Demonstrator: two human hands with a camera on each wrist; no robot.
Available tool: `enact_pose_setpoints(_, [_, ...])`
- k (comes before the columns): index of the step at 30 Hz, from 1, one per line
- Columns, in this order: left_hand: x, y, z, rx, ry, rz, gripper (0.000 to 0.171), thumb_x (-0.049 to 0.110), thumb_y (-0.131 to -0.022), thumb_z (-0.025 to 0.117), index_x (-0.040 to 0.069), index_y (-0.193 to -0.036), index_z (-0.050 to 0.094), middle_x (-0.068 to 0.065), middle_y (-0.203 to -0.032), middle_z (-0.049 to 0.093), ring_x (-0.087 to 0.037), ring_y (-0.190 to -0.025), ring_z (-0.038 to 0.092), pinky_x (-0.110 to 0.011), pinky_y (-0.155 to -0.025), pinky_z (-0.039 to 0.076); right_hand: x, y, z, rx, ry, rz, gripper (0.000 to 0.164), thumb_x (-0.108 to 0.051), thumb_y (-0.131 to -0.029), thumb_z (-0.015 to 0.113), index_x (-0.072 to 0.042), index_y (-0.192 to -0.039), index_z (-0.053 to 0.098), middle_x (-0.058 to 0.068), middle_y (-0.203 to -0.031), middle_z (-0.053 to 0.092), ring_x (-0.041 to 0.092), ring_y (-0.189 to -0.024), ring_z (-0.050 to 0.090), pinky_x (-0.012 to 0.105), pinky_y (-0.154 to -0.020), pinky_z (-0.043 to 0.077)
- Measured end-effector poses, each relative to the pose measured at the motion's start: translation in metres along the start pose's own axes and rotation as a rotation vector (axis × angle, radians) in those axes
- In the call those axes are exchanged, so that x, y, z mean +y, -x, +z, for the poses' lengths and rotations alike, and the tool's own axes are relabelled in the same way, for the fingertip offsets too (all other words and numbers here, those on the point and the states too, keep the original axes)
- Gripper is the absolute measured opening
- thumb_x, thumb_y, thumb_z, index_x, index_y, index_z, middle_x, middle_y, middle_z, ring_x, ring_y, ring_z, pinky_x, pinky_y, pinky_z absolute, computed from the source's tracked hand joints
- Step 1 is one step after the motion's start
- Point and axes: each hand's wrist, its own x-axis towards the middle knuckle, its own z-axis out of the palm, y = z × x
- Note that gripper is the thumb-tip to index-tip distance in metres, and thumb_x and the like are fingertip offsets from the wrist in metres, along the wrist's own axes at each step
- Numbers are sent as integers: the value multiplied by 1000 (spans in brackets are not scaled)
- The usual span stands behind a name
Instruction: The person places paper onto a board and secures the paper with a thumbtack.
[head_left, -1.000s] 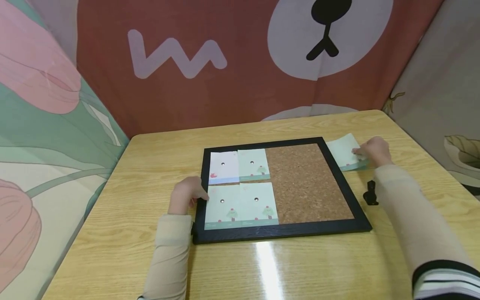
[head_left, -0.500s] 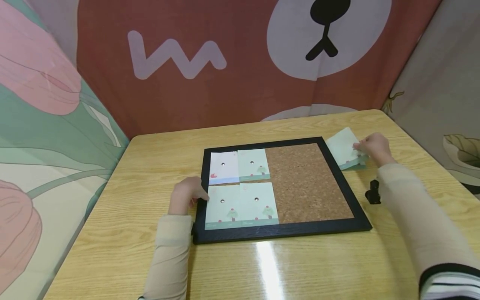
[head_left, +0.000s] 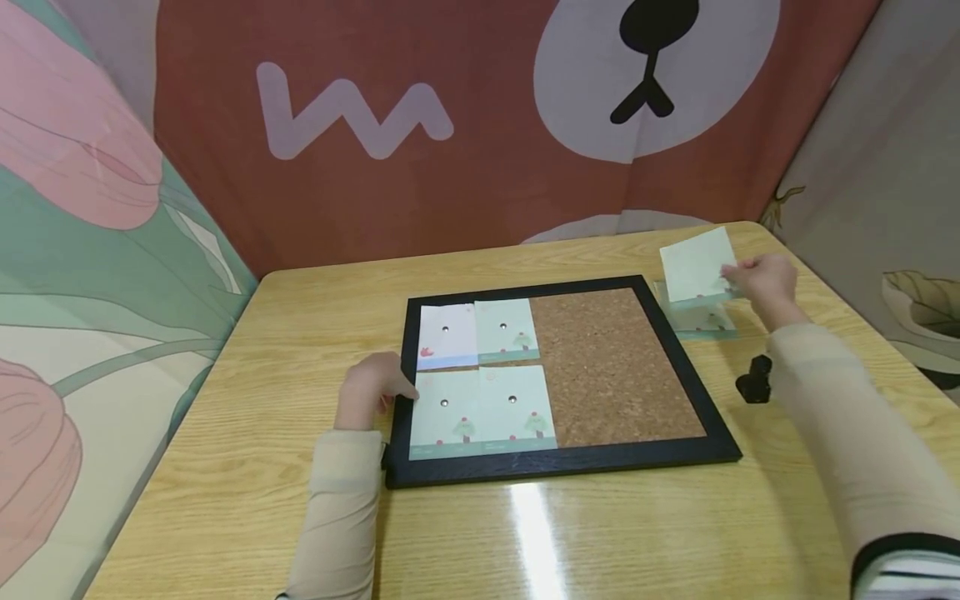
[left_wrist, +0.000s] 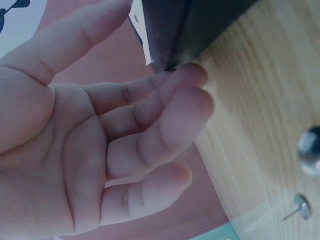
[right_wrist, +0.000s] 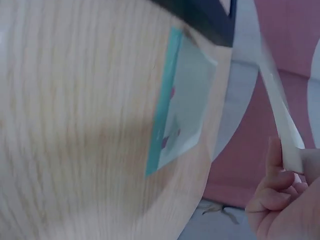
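Note:
Right of the cork board (head_left: 622,367), my right hand (head_left: 768,285) pinches a pale green sheet of note paper (head_left: 693,262) by its right edge, raised and tilted. Beneath it more note paper (right_wrist: 187,100) with a teal border lies on the table. My left hand (head_left: 372,385) holds the board's black frame at the left edge. Its thumb is on the top side and its curved fingers (left_wrist: 187,117) are against the outer side. Several notes (head_left: 517,404), one of them lilac, are pinned in two rows on the board's left half, each with a silver thumbtack.
By the left hand, a loose thumbtack (left_wrist: 302,206) lies on the wooden table (head_left: 300,317), near a rounded shiny metal piece (left_wrist: 311,150) at the view's edge. A printed cloth (head_left: 375,192) hangs behind the table. Bare cork shows on the board's right half.
My right hand has lifted the green sheet up and away from the paper under it, moving slightly right and back. The left hand and the board have stayed in place.

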Motion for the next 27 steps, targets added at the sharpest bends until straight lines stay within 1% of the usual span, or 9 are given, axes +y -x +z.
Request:
enact_pose_setpoints(2, [1,1,-1,0,14,-11,43,22,-76,71,-4,-106,53,-13,-76,56,-24,-61,56,-27,-51,45,-5,1,3,-19,-49,10,27,-24,-83,62,2,-84,52,-1,-66,45,12,-55,40,29,-46,36])
enact_pose_setpoints(4, [1,1,-2,-1,19,-13,44,22,-77,71,-4,-107,53,-13,-77,56,-24,-61,56,-27,-51,45,-10,2,6,-59,-75,3,25,-21,-83,61,2,-83,52,-2,-66,45,12,-55,39,29,-46,36])
enact_pose_setpoints(7, [1,1,-2,2,28,-13,44,23,-77,71,-3,-107,53,-14,-77,56,-24,-61,57,-27,-51,45,-18,4,13,-140,-67,-9,23,-19,-85,59,3,-85,54,-1,-67,45,13,-59,39,28,-48,35])
enact_pose_setpoints(11, [-2,0,-2,9,38,-7,42,25,-78,70,-3,-105,53,-14,-77,56,-24,-60,57,-26,-50,45,-25,5,20,-253,-52,-26,20,-17,-86,58,1,-80,56,-2,-60,43,14,-56,38,29,-48,33])
enact_pose_setpoints(15, [-3,-1,-3,11,43,0,41,26,-78,69,-3,-103,54,-14,-76,56,-24,-59,57,-26,-49,45,-30,6,29,-368,-99,-31,17,-17,-86,59,-4,-76,57,-4,-57,43,11,-51,35,27,-45,29])
enact_pose_setpoints(18, [-3,-1,-3,14,45,4,42,27,-78,68,-3,-103,53,-14,-76,56,-24,-57,57,-26,-48,44,-33,8,38,-439,-135,-54,16,-15,-86,58,-4,-74,56,-4,-56,42,8,-47,33,24,-42,27])
enact_pose_setpoints(22, [-2,0,-3,14,42,4,42,28,-79,68,-2,-103,53,-14,-75,56,-24,-57,56,-26,-48,44,-37,14,53,-510,-162,-77,19,-10,-87,56,-3,-70,52,-4,-52,37,7,-44,29,22,-41,26])
enact_pose_setpoints(24, [-2,0,-3,11,37,1,42,29,-79,67,-2,-104,54,-14,-75,56,-24,-57,56,-26,-49,44,-38,17,60,-543,-157,-76,18,-9,-88,55,-2,-72,51,-3,-52,37,8,-44,29,23,-42,26])
enact_pose_setpoints(27, [-1,1,-3,7,33,-2,41,29,-79,67,-2,-103,54,-14,-75,56,-24,-57,56,-27,-50,44,-40,22,68,-567,-138,-82,19,-9,-89,55,-3,-71,51,-3,-51,36,8,-44,30,23,-43,28])
